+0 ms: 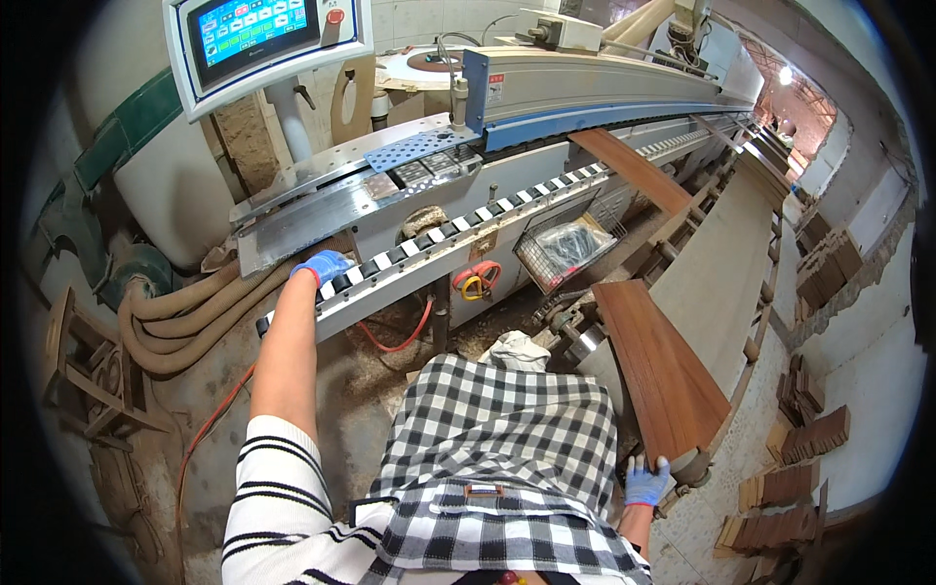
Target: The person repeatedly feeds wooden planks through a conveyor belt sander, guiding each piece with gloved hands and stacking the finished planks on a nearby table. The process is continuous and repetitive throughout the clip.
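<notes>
My left hand [324, 265], in a blue and grey work glove, lies on the near left end of a roller rail [429, 238] with black and white rollers. Its fingers are stretched out flat and hold nothing. My right hand [644, 483], gloved alike, is at the near end of a reddish-brown wooden board [661, 369]. Its fingertips touch the board's edge with the fingers apart, though its underside is hidden. That board slants across the near end of a conveyor belt [720, 249]. Farther off, a second brown board [634, 168] bridges the rail and the conveyor.
A long machine [604, 73] with a blue lower edge stands behind the rail. A control screen [255, 34] is at upper left. Below the rail hang a wire basket [568, 251] and a red-and-yellow tape roll [476, 281]. Thick hoses [185, 327] lie left; stacked boards [770, 526] stand right.
</notes>
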A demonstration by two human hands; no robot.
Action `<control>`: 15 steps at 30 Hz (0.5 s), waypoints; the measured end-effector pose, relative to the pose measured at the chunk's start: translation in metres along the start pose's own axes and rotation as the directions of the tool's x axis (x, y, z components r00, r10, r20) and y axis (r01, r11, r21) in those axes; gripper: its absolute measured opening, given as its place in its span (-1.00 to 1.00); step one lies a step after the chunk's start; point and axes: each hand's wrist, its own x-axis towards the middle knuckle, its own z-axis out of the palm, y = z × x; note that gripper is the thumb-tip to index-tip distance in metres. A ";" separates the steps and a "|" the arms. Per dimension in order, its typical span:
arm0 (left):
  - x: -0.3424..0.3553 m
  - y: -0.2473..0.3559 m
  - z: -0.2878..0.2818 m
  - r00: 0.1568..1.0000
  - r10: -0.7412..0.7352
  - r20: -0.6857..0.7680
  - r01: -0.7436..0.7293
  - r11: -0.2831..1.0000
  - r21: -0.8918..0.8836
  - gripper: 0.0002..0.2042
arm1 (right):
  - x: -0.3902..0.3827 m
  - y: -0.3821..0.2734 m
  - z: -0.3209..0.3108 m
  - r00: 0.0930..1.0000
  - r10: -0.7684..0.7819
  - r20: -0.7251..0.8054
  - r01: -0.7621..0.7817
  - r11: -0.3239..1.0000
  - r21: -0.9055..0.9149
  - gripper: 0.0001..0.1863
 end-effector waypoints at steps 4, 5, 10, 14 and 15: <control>-0.008 0.019 -0.005 0.998 -0.061 0.001 0.061 0.998 -0.026 -0.53 | 0.006 -0.009 -0.002 0.990 0.078 0.121 -0.076 0.997 -0.025 -0.65; -0.005 0.020 -0.005 0.999 -0.041 0.001 0.041 0.999 -0.022 -0.53 | 0.007 -0.012 -0.004 0.986 0.079 0.150 -0.072 0.996 -0.052 -0.66; 0.000 0.004 -0.001 1.000 0.007 -0.003 -0.007 1.000 -0.020 -0.55 | -0.018 -0.030 0.010 0.953 -0.092 0.288 0.119 0.990 -0.080 -0.54; -0.001 0.005 0.001 1.000 -0.024 -0.017 0.023 0.999 -0.023 -0.55 | -0.038 -0.041 0.013 0.924 -0.205 0.322 0.282 0.935 -0.215 -0.37; 0.000 0.007 0.001 1.000 -0.021 -0.021 0.021 0.999 -0.027 -0.55 | -0.044 -0.041 0.015 0.909 -0.207 0.361 0.295 0.932 -0.209 -0.37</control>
